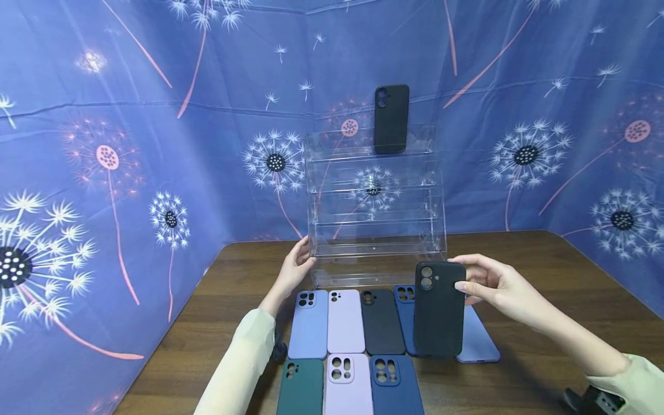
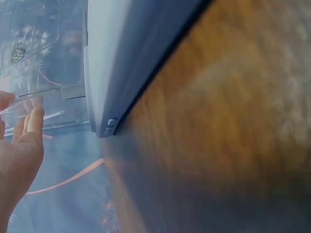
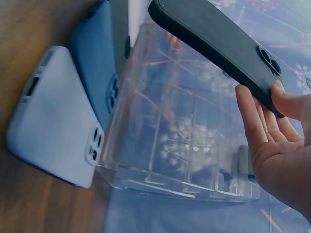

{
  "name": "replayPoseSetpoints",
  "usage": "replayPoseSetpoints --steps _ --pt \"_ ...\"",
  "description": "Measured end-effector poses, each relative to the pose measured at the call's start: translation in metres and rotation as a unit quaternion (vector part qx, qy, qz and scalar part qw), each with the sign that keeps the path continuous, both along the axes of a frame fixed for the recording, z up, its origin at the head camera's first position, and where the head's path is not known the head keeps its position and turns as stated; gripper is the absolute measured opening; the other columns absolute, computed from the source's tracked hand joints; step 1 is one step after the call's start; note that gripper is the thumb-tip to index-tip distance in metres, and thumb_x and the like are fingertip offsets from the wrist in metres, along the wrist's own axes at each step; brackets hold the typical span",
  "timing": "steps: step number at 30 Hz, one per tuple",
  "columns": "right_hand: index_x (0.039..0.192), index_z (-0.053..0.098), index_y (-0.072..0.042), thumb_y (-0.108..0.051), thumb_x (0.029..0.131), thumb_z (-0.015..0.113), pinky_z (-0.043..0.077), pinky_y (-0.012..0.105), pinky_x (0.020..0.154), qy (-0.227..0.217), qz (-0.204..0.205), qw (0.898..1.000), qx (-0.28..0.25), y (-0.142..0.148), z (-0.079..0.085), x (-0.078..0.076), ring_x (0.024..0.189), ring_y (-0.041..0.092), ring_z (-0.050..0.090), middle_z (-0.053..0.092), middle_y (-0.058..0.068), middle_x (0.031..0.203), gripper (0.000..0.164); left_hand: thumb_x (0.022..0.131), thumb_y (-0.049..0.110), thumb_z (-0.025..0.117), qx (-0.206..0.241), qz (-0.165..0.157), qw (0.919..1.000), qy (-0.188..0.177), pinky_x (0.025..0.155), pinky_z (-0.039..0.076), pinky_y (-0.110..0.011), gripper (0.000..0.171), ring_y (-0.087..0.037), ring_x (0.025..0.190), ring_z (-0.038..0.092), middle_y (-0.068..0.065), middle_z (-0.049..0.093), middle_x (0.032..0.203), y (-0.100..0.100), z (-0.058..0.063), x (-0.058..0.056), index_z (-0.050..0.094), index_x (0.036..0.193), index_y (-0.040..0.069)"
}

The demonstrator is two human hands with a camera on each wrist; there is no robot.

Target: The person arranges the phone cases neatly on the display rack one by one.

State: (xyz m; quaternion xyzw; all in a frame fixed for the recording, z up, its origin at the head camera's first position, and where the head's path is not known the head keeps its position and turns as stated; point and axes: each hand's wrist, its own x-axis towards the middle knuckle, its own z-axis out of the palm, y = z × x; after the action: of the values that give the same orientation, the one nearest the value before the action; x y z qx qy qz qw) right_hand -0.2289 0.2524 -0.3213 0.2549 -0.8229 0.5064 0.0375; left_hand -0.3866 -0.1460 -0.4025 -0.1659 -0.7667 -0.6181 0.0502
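A black phone case (image 1: 438,323) is upright in my right hand (image 1: 490,283), which pinches its upper right edge, thumb in front and fingers behind. It hangs in front of a dark blue case (image 1: 405,311) and a periwinkle case (image 1: 479,340), partly covering both. At the left side of the clear tiered display rack (image 1: 377,249), my left hand (image 1: 294,266) holds the edge between thumb and fingers. Through the clear plastic, some fingertips show in the left wrist view. Another black case (image 1: 391,121) stands on the rack's top tier, toward the right.
Before the rack lie a light blue case (image 1: 309,328), a lilac case (image 1: 346,328) and a dark grey case (image 1: 383,328). Nearer are a green case (image 1: 301,386), another lilac case (image 1: 349,397) and a navy case (image 1: 396,397). A dandelion-print cloth (image 1: 207,144) hangs behind the wooden table (image 1: 524,259).
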Motion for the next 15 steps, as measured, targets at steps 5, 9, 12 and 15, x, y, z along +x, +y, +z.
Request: replayPoseSetpoints --steps 5,9,12,15 --pt "0.133 0.045 -0.007 -0.008 0.093 0.057 0.058 0.036 0.066 0.007 -0.013 1.0 -0.009 -0.001 0.007 -0.011 0.08 0.016 0.069 0.071 0.0 0.094 0.042 0.092 0.004 0.056 -0.005 0.01 0.9999 0.002 0.103 0.04 -0.049 0.062 -0.039 0.125 0.046 -0.024 0.042 0.14 -0.003 -0.011 -0.008 0.029 0.148 0.013" --pt "0.135 0.045 -0.011 -0.01 0.094 0.057 0.057 0.035 0.067 0.014 -0.027 1.0 -0.007 -0.002 0.012 -0.018 0.08 0.016 0.069 0.07 0.0 0.092 0.043 0.092 0.006 0.056 -0.002 0.008 1.0 -0.006 0.103 0.04 -0.049 0.063 -0.039 0.126 0.046 -0.022 0.043 0.14 -0.003 -0.013 -0.009 0.029 0.148 0.015" --pt "0.138 0.043 -0.009 -0.011 0.094 0.057 0.057 0.032 0.068 0.024 -0.038 0.999 0.002 -0.003 0.016 -0.022 0.079 0.015 0.068 0.069 0.002 0.088 0.046 0.092 0.007 0.057 -0.007 0.007 0.9999 -0.008 0.102 0.04 -0.05 0.063 -0.039 0.126 0.045 -0.022 0.042 0.14 -0.004 -0.013 -0.011 0.029 0.147 0.015" --pt "0.139 0.042 -0.008 -0.012 0.094 0.056 0.057 0.03 0.069 0.032 -0.049 0.998 0.009 -0.005 0.021 -0.025 0.08 0.015 0.068 0.069 0.002 0.087 0.047 0.092 0.008 0.058 -0.011 0.005 0.9999 -0.007 0.102 0.041 -0.049 0.062 -0.038 0.127 0.045 -0.022 0.042 0.14 -0.005 -0.013 -0.012 0.03 0.147 0.015"
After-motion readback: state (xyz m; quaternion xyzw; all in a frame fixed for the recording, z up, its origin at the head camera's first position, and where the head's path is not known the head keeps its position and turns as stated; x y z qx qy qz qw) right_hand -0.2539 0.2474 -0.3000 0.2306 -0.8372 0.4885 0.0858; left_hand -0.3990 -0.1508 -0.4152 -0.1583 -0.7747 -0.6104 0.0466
